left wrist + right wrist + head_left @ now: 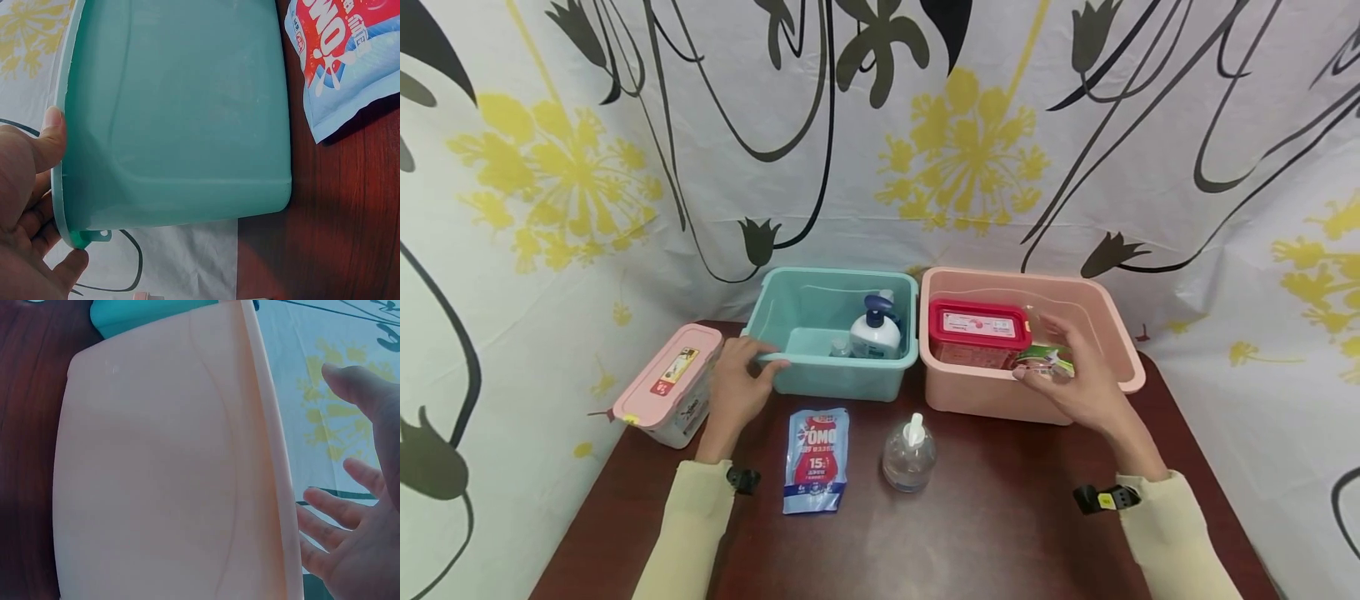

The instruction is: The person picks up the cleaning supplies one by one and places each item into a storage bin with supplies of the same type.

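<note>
- White cloth (827, 196) printed with yellow and grey flowers backs our dark red-brown desk (992, 533).
- Just short of twelve o'clock stands the teal bin (838, 381); the pink bin (985, 401) stands close beside it at one.
- Our left hand (737, 387) grips the teal bin near its front-left corner, thumb and fingers closed on the rim.
- Our right hand (1092, 390) reaches over the pink bin, fingers spread, with nothing visibly held; whether they touch the contents we cannot tell.
- Both bins look like thin, fairly stiff plastic, light in themselves; smooth walls probably slip, so we should hold the lipped rims.
- Toward four o'clock inside the teal bin stands a white pump bottle (875, 338).
- Inside the pink bin, a red-lidded tub (977, 327) sits toward nine, a green packet (1060, 360) toward five.
- Outside them, a probably soft blue pouch (816, 462) lies at our eleven.
</note>
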Demonstrator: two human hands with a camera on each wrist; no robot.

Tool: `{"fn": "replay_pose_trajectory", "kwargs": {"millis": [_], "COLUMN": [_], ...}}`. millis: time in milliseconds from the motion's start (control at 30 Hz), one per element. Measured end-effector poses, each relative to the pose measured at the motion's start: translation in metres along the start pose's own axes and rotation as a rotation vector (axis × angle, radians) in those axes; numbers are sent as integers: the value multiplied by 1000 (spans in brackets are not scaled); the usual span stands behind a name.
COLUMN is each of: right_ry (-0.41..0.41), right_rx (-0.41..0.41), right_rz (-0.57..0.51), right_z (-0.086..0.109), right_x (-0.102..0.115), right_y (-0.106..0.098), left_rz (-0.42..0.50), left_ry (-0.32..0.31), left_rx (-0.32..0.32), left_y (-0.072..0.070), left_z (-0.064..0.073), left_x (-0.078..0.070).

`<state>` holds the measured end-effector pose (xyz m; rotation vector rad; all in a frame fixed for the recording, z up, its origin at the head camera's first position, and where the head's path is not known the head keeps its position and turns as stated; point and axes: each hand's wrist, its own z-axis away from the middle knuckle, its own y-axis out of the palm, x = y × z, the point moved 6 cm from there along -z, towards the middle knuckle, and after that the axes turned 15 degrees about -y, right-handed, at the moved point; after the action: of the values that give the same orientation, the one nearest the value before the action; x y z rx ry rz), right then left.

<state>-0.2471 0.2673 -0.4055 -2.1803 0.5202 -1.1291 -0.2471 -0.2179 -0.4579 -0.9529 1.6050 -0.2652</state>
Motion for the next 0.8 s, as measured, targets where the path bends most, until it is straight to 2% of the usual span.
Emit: {"fn": "replay_pose_trajectory", "kwargs": {"millis": [200,433,800], "right_ry": [-53,9,2], "right_rx": [-7,26,45], "right_rz": [5,-6,-13], "right_z": [2,8,14], "right_x": [8,15,26], "right_y": [7,15,25], "left_rz": [1,3,10], "left_ry": [12,16,16], "left_rx": [0,-3,-6], "left_y": [1,2,1], "left_z": [-2,-2,-1], "left_x": [2,2,0]}}
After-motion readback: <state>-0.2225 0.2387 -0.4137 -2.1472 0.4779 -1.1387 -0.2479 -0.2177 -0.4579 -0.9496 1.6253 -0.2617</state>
